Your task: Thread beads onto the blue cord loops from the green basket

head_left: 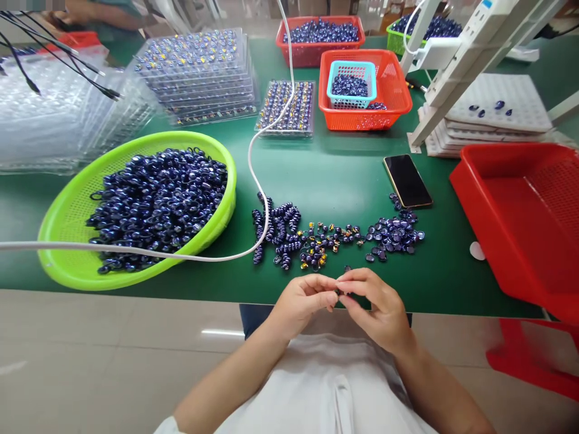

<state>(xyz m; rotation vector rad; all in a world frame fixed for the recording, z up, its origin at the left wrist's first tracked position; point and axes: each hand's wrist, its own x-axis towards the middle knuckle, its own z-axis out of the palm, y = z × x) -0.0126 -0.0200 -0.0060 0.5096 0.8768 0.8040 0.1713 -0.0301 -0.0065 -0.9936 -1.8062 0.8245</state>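
The left hand [301, 301] and right hand [382, 307] pinch a small piece [339, 292] in nearly closed fingers [362, 275], seemingly mid-step, loose dark discs [397, 235] remaining.

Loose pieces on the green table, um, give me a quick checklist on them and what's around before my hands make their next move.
1. Left hand and right hand together at the fingertips: ok.
2. Part at the fingertips identifiable: cannot tell, fingers mostly hide it.
3. Dark flat pieces loose on the table just beyond the hands: ok.
4. Dark flat pieces apart from gold-and-dark pieces: not ok, the groups nearly run together.
5. Phone well clear of pieces: not ok, some lie right by its near edge.
6. White cable off the green basket: cannot tell, it crosses it in view.
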